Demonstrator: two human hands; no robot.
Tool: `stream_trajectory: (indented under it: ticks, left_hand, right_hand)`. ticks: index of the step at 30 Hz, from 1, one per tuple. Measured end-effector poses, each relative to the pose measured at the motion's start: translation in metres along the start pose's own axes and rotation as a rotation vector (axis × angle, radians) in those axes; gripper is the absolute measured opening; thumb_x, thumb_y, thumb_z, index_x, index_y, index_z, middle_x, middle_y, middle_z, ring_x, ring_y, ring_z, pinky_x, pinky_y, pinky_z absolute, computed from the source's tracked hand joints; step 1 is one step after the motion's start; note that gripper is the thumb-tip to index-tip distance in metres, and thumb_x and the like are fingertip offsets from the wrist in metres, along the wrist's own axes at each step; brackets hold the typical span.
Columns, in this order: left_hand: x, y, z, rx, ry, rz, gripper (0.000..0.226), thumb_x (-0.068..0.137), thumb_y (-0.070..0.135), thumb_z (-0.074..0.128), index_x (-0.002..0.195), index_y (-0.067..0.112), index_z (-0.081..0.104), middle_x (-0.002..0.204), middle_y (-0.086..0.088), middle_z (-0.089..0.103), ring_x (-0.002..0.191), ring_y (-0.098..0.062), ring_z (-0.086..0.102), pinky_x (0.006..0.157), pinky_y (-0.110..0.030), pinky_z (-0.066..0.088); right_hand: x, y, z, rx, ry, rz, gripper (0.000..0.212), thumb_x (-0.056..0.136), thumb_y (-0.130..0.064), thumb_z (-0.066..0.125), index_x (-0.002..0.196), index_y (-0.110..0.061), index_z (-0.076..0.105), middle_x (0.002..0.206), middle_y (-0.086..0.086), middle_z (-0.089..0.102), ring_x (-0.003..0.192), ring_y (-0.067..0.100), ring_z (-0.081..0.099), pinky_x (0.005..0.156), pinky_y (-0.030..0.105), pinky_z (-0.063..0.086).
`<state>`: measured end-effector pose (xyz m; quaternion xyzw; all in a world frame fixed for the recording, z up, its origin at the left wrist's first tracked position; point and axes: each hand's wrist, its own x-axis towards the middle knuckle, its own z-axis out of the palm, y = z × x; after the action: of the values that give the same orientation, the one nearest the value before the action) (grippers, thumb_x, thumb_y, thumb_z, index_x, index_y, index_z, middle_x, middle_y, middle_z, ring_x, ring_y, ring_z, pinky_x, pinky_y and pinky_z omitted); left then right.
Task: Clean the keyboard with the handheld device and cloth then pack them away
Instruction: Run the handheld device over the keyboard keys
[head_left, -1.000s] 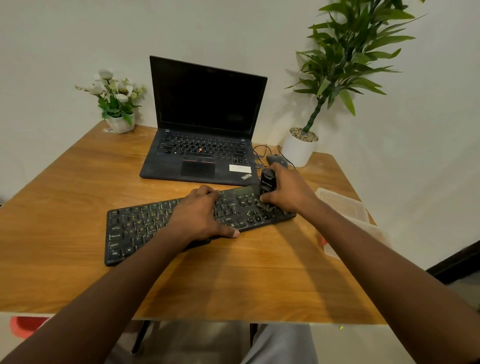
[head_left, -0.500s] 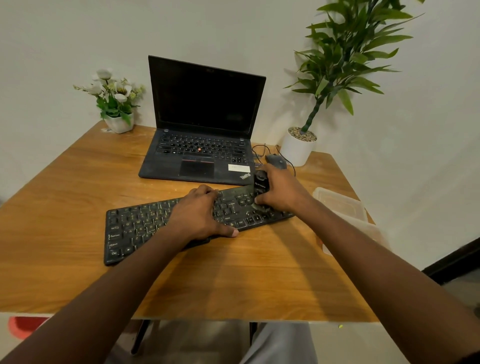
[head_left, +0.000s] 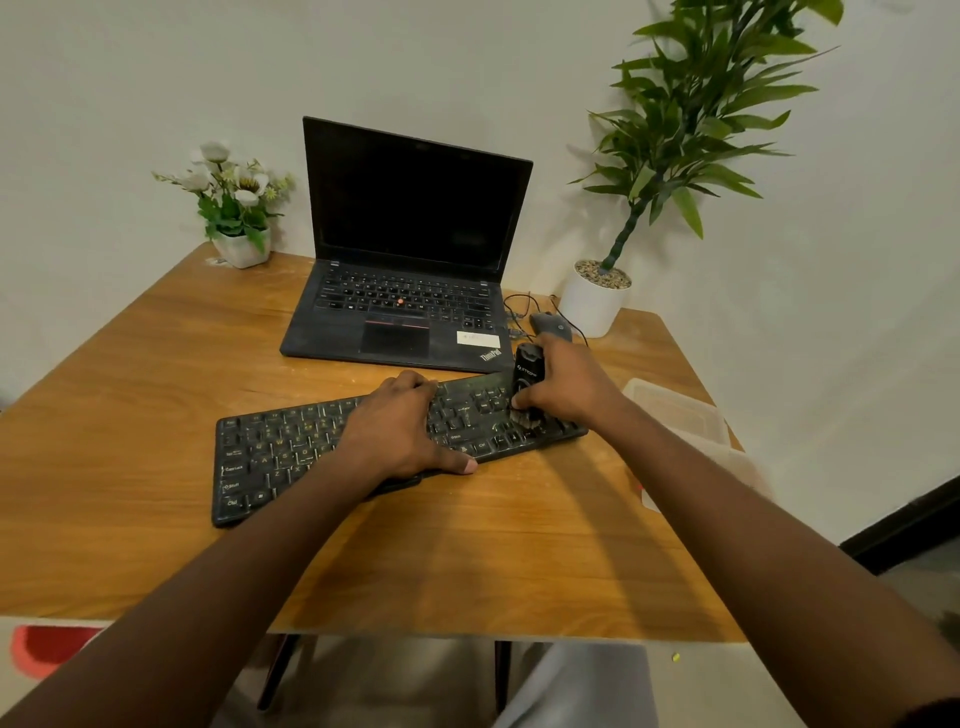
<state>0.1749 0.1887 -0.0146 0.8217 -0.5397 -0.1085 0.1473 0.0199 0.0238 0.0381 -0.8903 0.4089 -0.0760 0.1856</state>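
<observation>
A black, dusty keyboard (head_left: 280, 457) lies slanted across the wooden table (head_left: 156, 364). My left hand (head_left: 400, 431) rests flat on the keyboard's middle, fingers spread, thumb over the front edge, pinning it down. My right hand (head_left: 569, 384) grips a small black handheld device (head_left: 527, 371), held upright with its brush end touching the keys at the keyboard's right end. No cloth is visible.
An open black laptop (head_left: 410, 291) stands behind the keyboard. A mouse (head_left: 550, 325) with its cable lies beside a white potted plant (head_left: 592, 304). A small flower pot (head_left: 241, 244) sits at the back left. A clear plastic container (head_left: 680, 415) rests at the table's right edge.
My right hand with the device has shifted slightly along the right end of the keyboard, brushing the keys. The left hand has stayed on the keyboard.
</observation>
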Motion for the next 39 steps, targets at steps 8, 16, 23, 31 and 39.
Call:
stream_trajectory:
  ticks: [8, 16, 23, 31, 39]
  left_hand:
    - [0.001, -0.001, 0.001, 0.007, 0.006, 0.007, 0.129, 0.055, 0.091, 0.073, 0.157, 0.02, 0.039, 0.154, 0.002, 0.041, 0.14, -0.021, 0.041, 0.11, -0.045, 0.044]
    - [0.0, -0.001, 0.001, 0.016, 0.005, 0.001, 0.132, 0.052, 0.093, 0.071, 0.157, 0.019, 0.038, 0.154, 0.002, 0.041, 0.14, -0.022, 0.041, 0.11, -0.046, 0.046]
    - [0.0, -0.001, 0.002, 0.005, 0.011, 0.003, 0.132, 0.053, 0.092, 0.073, 0.156, 0.018, 0.04, 0.155, 0.002, 0.041, 0.14, -0.022, 0.041, 0.11, -0.045, 0.046]
    - [0.0, -0.001, 0.002, 0.006, 0.014, 0.007, 0.131, 0.053, 0.092, 0.072, 0.158, 0.019, 0.039, 0.156, 0.002, 0.041, 0.141, -0.021, 0.04, 0.108, -0.046, 0.047]
    - [0.001, -0.002, 0.002, 0.0, 0.009, 0.007, 0.133, 0.052, 0.093, 0.072, 0.158, 0.019, 0.038, 0.155, 0.002, 0.041, 0.14, -0.021, 0.041, 0.109, -0.046, 0.047]
  right_hand:
    - [-0.003, 0.002, -0.011, -0.06, -0.093, -0.002, 0.064, 0.074, -0.023, 0.093, 0.127, -0.017, 0.057, 0.105, -0.003, 0.062, 0.102, 0.019, 0.063, 0.079, 0.033, 0.052]
    - [-0.006, -0.01, 0.002, 0.127, -0.051, 0.011, 0.071, 0.072, -0.027, 0.095, 0.131, -0.02, 0.057, 0.116, -0.001, 0.069, 0.106, 0.019, 0.068, 0.077, 0.031, 0.059]
    - [-0.007, -0.026, 0.006, -0.028, -0.149, -0.053, 0.069, 0.069, -0.027, 0.096, 0.125, -0.019, 0.056, 0.112, 0.0, 0.067, 0.102, 0.02, 0.065, 0.081, 0.036, 0.06]
    - [-0.005, -0.031, 0.01, -0.076, -0.059, -0.061, 0.075, 0.075, -0.026, 0.092, 0.138, -0.016, 0.053, 0.124, 0.005, 0.068, 0.112, 0.023, 0.066, 0.091, 0.04, 0.06]
    - [-0.011, -0.023, 0.005, -0.011, -0.122, -0.074, 0.072, 0.072, -0.026, 0.094, 0.131, -0.018, 0.054, 0.119, 0.001, 0.067, 0.108, 0.02, 0.065, 0.088, 0.038, 0.059]
